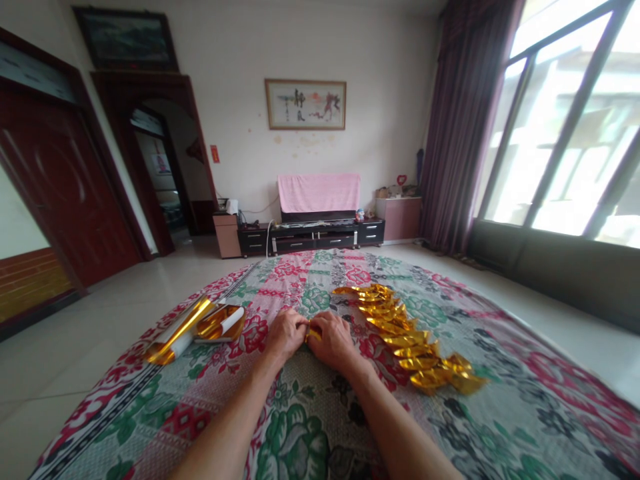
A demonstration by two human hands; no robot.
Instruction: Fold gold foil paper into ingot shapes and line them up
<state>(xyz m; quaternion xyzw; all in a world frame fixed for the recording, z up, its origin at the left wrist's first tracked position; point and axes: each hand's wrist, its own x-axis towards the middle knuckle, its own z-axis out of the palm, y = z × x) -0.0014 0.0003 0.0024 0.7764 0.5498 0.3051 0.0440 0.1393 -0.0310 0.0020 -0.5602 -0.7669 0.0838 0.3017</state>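
Close together at the middle of the flowered cloth [295, 427], both hands pinch one small piece of gold foil paper [314, 331]. My left hand [289, 333] holds its left side with closed fingers. Wrapped over its right side is my right hand [331, 337], which hides much of the foil. To the right, a row of several folded gold foil pieces [400, 327] runs from the back toward the front. On the left lie a loose roll of gold foil sheets [183, 330] with a white underside and a stack of gold foil sheets [223, 323].
Beyond the cloth's far edge stands a low black cabinet [300, 245] with a screen under a pink towel [319, 193]. A purple curtain [455, 133] and windows are at the right; doors are at the left.
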